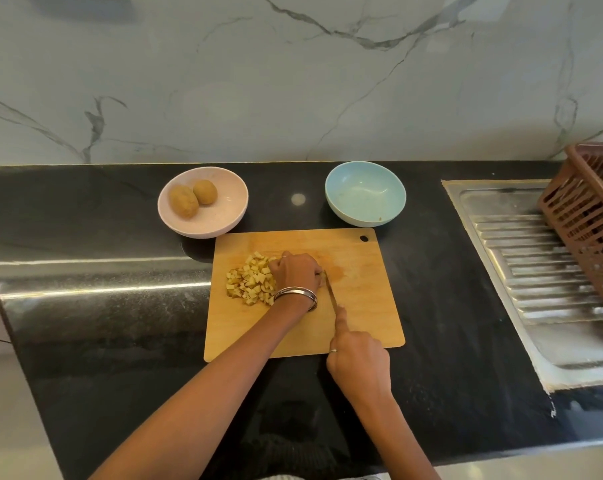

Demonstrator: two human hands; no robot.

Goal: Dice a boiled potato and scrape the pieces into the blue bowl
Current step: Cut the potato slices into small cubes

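Black counter (449, 306): bare stretch right of both hands, up to the sink (535, 271) edge.
Wooden board (362, 306): under both hands.
Blue bowl (365, 193): beyond the hands, just off the board's far edge.
Left hand (296, 271): fingers curled over the diced potato (248, 278).
Right hand (359, 358): grips the knife (331, 296), forefinger along the blade's back, at the board's near edge.

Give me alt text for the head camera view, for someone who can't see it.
A person's left hand holds potato on a wooden cutting board beside a pile of diced potato, while the right hand grips a knife. Behind the board sit an empty blue bowl and a pink bowl holding two whole potatoes.
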